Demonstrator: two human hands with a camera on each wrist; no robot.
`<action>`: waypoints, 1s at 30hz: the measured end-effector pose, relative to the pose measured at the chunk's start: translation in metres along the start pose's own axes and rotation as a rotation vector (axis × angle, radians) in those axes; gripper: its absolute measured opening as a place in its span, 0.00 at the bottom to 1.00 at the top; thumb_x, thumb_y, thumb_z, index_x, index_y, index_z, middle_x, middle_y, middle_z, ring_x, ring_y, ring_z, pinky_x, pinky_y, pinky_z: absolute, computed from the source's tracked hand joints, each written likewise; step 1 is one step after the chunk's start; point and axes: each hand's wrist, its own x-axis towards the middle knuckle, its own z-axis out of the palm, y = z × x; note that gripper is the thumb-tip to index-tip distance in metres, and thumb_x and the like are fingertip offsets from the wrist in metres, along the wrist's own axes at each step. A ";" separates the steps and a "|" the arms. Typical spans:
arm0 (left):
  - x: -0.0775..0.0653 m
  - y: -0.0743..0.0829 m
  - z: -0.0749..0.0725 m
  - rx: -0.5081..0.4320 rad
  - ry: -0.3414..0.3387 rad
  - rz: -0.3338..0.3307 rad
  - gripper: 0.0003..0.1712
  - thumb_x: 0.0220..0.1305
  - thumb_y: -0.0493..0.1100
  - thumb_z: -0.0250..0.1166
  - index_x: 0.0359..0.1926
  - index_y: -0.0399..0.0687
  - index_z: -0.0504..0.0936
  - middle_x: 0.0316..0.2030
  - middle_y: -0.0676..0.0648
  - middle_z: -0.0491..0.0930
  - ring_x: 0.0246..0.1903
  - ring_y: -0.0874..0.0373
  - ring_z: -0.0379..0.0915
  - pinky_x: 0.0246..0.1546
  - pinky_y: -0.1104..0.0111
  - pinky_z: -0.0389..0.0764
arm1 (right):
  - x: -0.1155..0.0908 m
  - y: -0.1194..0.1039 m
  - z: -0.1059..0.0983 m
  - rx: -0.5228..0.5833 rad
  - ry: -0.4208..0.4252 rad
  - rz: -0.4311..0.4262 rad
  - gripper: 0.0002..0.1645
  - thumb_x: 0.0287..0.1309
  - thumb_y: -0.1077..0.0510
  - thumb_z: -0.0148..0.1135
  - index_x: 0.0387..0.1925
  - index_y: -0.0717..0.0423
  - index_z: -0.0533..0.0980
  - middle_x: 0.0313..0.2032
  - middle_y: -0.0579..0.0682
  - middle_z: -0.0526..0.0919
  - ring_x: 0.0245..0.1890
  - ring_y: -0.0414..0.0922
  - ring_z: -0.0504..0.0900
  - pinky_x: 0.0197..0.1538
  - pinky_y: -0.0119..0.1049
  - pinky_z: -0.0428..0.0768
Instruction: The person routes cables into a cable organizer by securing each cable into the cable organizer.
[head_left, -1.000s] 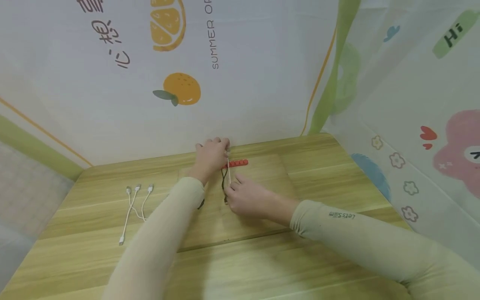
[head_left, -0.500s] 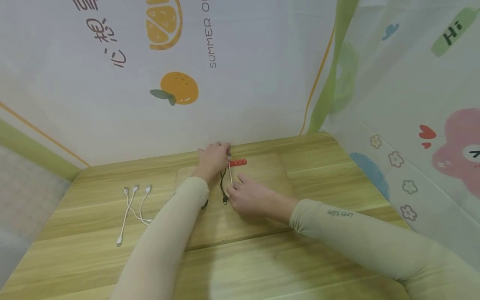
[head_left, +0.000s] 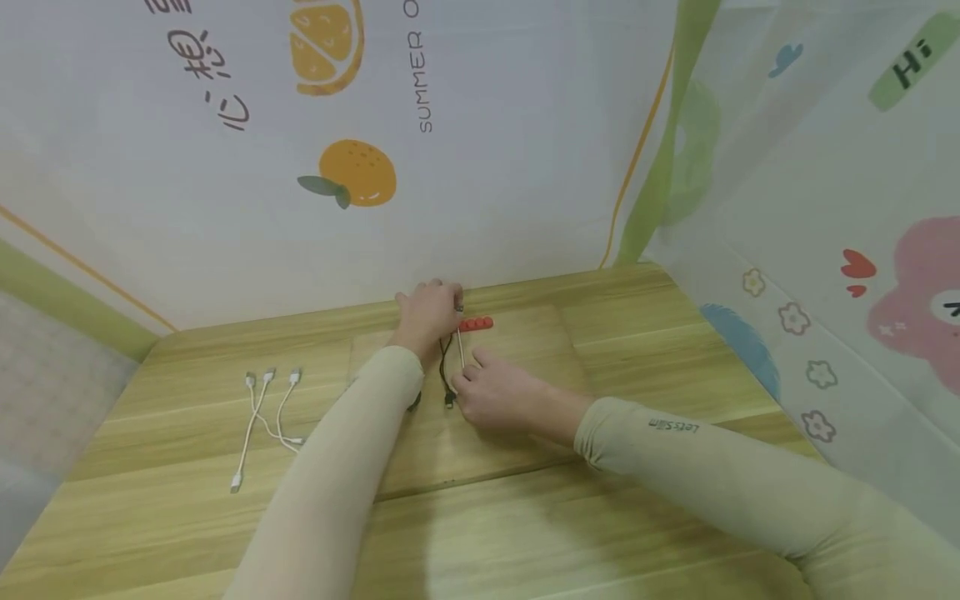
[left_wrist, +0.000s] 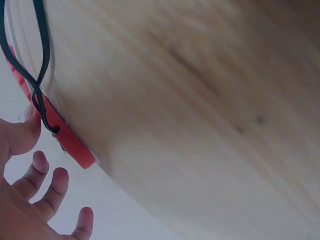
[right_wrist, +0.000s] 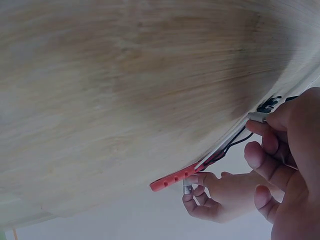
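Observation:
A red cable holder (head_left: 477, 323) with slots lies along the far edge of a wooden board. My left hand (head_left: 426, 317) is at its left part, thumb and fingers around the metal USB plug (right_wrist: 187, 188) of a white cable (head_left: 461, 346). This cable runs over the holder toward me, pulled straight. My right hand (head_left: 498, 396) pinches the white connector (right_wrist: 257, 117) at its near end between thumb and index finger. A black cable (left_wrist: 42, 55) sits in a holder slot near the end, its loop lying left of the white one.
Several white USB cables (head_left: 253, 425) lie crossed on the table at the left. The wooden board (head_left: 487, 458) rests on the wood-grain table (head_left: 135, 517). Behind it hangs a printed white curtain (head_left: 510, 183).
My left hand has shifted slightly down toward the red holder, with the plug settling behind it. The right hand keeps its pinch on the near connector.

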 end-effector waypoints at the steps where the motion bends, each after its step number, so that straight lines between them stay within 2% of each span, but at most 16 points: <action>1: 0.000 0.000 -0.001 0.001 0.003 0.003 0.04 0.75 0.47 0.63 0.47 0.58 0.81 0.49 0.47 0.78 0.54 0.44 0.73 0.67 0.29 0.64 | 0.000 0.000 0.000 0.005 -0.008 0.000 0.20 0.80 0.51 0.49 0.54 0.47 0.87 0.58 0.46 0.86 0.51 0.44 0.87 0.62 0.46 0.77; 5: -0.003 0.000 -0.008 -0.003 0.011 0.007 0.07 0.74 0.48 0.65 0.48 0.56 0.83 0.52 0.46 0.79 0.58 0.42 0.74 0.69 0.28 0.62 | 0.001 -0.001 0.000 0.020 0.003 0.003 0.19 0.80 0.52 0.51 0.53 0.46 0.88 0.58 0.46 0.86 0.50 0.44 0.88 0.61 0.46 0.78; 8: -0.005 -0.001 -0.012 -0.006 -0.002 0.002 0.12 0.73 0.51 0.68 0.53 0.56 0.86 0.57 0.44 0.79 0.63 0.40 0.73 0.70 0.27 0.61 | 0.001 -0.003 0.000 0.018 0.037 0.005 0.17 0.78 0.52 0.53 0.47 0.43 0.89 0.54 0.45 0.87 0.45 0.43 0.87 0.55 0.44 0.77; 11: -0.006 -0.002 -0.012 -0.007 -0.022 -0.002 0.17 0.73 0.52 0.69 0.58 0.56 0.86 0.61 0.43 0.78 0.66 0.39 0.71 0.71 0.26 0.58 | 0.001 -0.006 -0.002 0.039 0.032 0.016 0.16 0.76 0.53 0.54 0.44 0.42 0.89 0.51 0.45 0.87 0.43 0.44 0.86 0.55 0.45 0.77; 15: -0.006 -0.002 -0.012 -0.015 -0.046 0.001 0.17 0.75 0.52 0.66 0.60 0.56 0.86 0.63 0.42 0.77 0.68 0.38 0.69 0.72 0.24 0.56 | 0.003 -0.009 -0.006 0.079 -0.024 0.048 0.16 0.76 0.53 0.55 0.44 0.42 0.89 0.49 0.45 0.87 0.47 0.45 0.87 0.63 0.50 0.78; 19: -0.005 -0.004 -0.009 -0.020 -0.078 -0.018 0.16 0.77 0.53 0.64 0.58 0.55 0.87 0.64 0.42 0.76 0.70 0.38 0.67 0.73 0.24 0.55 | 0.004 -0.010 -0.009 0.093 -0.062 0.062 0.15 0.76 0.53 0.56 0.44 0.41 0.89 0.50 0.45 0.87 0.48 0.45 0.87 0.64 0.50 0.78; 25: -0.004 -0.008 -0.006 -0.018 -0.102 -0.020 0.19 0.79 0.55 0.61 0.62 0.55 0.86 0.66 0.41 0.75 0.71 0.37 0.67 0.72 0.22 0.56 | 0.004 -0.010 -0.010 0.073 -0.061 0.070 0.14 0.76 0.52 0.57 0.41 0.39 0.89 0.46 0.43 0.87 0.44 0.44 0.87 0.57 0.46 0.78; 30: -0.005 -0.009 -0.009 -0.048 -0.110 0.003 0.20 0.80 0.53 0.59 0.65 0.54 0.83 0.68 0.40 0.73 0.73 0.35 0.65 0.72 0.21 0.55 | 0.004 -0.008 -0.012 0.075 -0.051 0.080 0.13 0.75 0.52 0.58 0.39 0.39 0.88 0.44 0.43 0.86 0.43 0.43 0.86 0.55 0.45 0.77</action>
